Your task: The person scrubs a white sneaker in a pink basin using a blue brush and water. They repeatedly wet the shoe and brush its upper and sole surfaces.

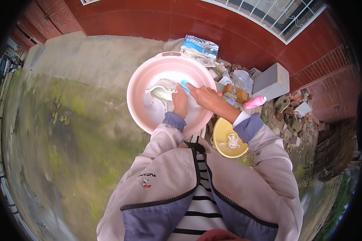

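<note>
A large pink basin (137, 105) holds foamy water. In it is a whitish shoe (161, 94), with its opening showing toward the left. My left hand (180, 103) grips the shoe at its right side, fingers wrapped over it and partly hidden. Just right of it, my right hand (204, 97) is closed on a light blue brush (185, 84), held against or close above the shoe's right end; I cannot tell whether they touch. The brush's bristles are out of sight.
A yellow basin (221, 141) with white shoelaces (232, 141) sits below my right forearm. Right of the pink basin are a pink bottle (254, 102), a grey block (271, 81) and rubble. Behind stands a blue-and-white box (200, 46) by a red wall (136, 20).
</note>
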